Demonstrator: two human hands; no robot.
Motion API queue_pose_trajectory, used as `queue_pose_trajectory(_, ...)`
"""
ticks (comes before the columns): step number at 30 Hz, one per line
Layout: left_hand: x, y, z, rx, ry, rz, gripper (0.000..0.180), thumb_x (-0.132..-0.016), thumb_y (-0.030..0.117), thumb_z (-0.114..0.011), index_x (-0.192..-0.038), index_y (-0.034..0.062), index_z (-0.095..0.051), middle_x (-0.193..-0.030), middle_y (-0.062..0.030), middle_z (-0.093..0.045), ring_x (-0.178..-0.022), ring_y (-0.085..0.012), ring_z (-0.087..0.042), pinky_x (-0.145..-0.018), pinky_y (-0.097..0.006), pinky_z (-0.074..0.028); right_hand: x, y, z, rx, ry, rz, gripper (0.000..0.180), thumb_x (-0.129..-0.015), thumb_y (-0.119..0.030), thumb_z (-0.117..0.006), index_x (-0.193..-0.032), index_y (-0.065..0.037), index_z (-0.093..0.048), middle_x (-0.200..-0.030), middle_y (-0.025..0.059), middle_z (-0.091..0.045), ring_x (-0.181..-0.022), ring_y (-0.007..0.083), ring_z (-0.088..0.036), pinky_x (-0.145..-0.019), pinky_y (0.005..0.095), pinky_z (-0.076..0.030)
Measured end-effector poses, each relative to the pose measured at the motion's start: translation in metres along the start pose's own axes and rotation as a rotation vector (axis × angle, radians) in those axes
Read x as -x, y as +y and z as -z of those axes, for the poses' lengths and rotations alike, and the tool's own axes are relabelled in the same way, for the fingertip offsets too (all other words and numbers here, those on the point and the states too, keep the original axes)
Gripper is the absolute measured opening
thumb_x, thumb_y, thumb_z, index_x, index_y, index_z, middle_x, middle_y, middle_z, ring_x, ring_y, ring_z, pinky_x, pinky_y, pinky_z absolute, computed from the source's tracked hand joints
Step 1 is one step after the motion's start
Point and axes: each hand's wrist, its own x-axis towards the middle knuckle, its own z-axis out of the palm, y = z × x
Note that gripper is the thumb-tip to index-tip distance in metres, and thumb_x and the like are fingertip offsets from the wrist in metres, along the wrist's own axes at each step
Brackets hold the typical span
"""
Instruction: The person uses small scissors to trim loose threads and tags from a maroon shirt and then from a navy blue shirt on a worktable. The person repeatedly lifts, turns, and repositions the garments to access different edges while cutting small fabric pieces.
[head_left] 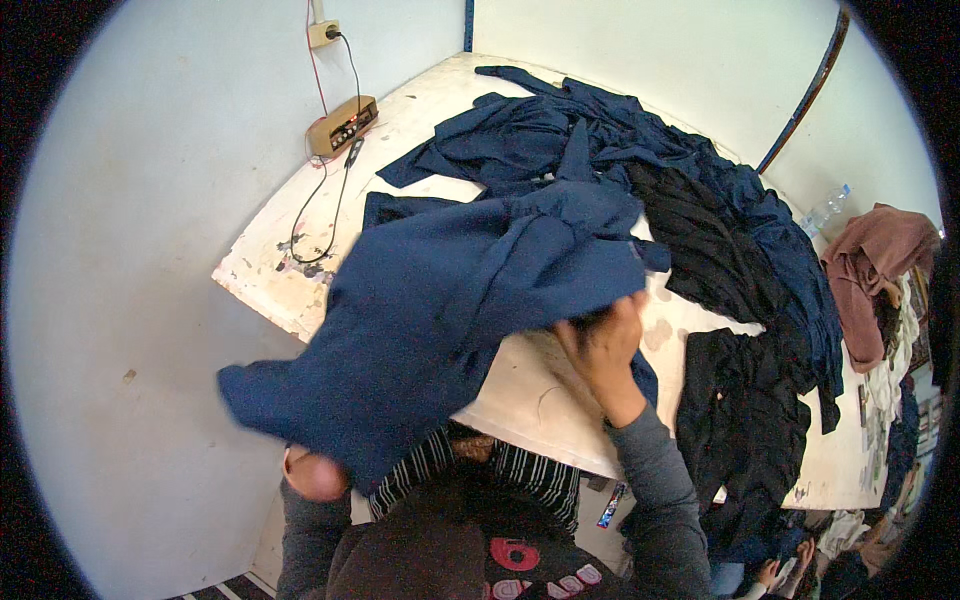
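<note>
A navy blue garment (450,270) is spread out between my arms, partly lifted off the table and hanging over its near edge. My right hand (612,350) grips the garment's edge on the right, with the fingers partly tucked under the cloth. Over at the lower left, my left hand (318,475) is against the garment's hanging end. It is blurred, and the cloth hides its fingers.
On the pale, stained table (540,390), navy clothes (520,135) lie heaped at the far side, with black clothes (740,400) on the right. A brown boxy device (345,125) with cables sits by the left wall. A plastic bottle (825,210) and a brownish cloth (865,270) are at the far right.
</note>
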Motion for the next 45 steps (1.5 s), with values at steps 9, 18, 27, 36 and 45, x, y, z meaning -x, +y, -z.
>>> queue_pose_trajectory(9, -0.025, 0.019, 0.027, 0.316, 0.143, -0.411, 0.060, -0.097, 0.046, -0.053, -0.144, 0.0081, -0.055, -0.155, -0.0142, -0.047, -0.144, -0.0331, -0.041, -0.120, -0.052, -0.028, -0.097, 0.050, 0.114, 0.301, 0.231, -0.250, 0.042, -0.070, 0.003, -0.070, -0.111, -0.007, -0.071, -0.117, 0.0167, -0.068, -0.105, 0.0296, -0.066, -0.093, 0.0379, -0.050)
queue_pose_trajectory(18, -0.044, -0.022, 0.026, -0.024, 0.264, -0.344, 0.058, -0.097, 0.040, -0.053, -0.145, 0.0083, -0.052, -0.153, -0.0142, -0.049, -0.138, -0.0364, -0.049, -0.119, -0.056, -0.030, -0.156, 0.143, 0.257, 0.395, 0.240, -0.001, 0.049, -0.079, 0.010, -0.065, -0.127, -0.002, -0.066, -0.120, 0.0142, -0.071, -0.112, 0.0258, -0.066, -0.103, 0.0357, -0.050)
queue_pose_trajectory(27, 0.008, -0.060, 0.128, -0.399, 0.725, 0.116, 0.012, -0.095, 0.013, -0.058, -0.107, 0.0127, -0.058, -0.092, 0.0022, -0.056, -0.083, -0.0064, -0.054, -0.074, -0.022, -0.046, -0.106, 0.137, 0.111, 0.403, -0.529, -0.256, 0.064, -0.069, -0.023, -0.087, -0.128, -0.017, -0.062, -0.127, 0.0053, -0.064, -0.112, 0.0308, -0.066, -0.092, 0.0398, -0.054)
queue_pose_trajectory(36, 0.029, -0.015, 0.096, -1.513, 0.634, 0.205, 0.033, -0.091, 0.005, -0.067, -0.124, 0.0062, -0.064, -0.113, -0.0077, -0.067, -0.095, -0.0187, -0.065, -0.084, -0.033, -0.050, -0.017, -0.027, 0.100, -0.758, -0.974, -0.394, 0.024, -0.073, -0.019, -0.089, -0.090, -0.008, -0.076, -0.089, 0.0081, -0.070, -0.083, 0.0239, -0.067, -0.074, 0.0365, -0.053)
queue_pose_trajectory(45, -0.045, -0.068, 0.096, -1.698, -0.127, 0.070, 0.028, -0.081, 0.008, -0.072, -0.109, 0.0132, -0.073, -0.124, -0.0044, -0.068, -0.132, -0.0281, -0.053, -0.111, -0.044, -0.040, 0.058, -0.075, 0.105, -0.384, -0.995, -0.121, 0.050, -0.069, -0.007, -0.071, -0.118, -0.010, -0.059, -0.109, 0.0134, -0.064, -0.068, 0.0314, -0.066, -0.063, 0.0402, -0.056)
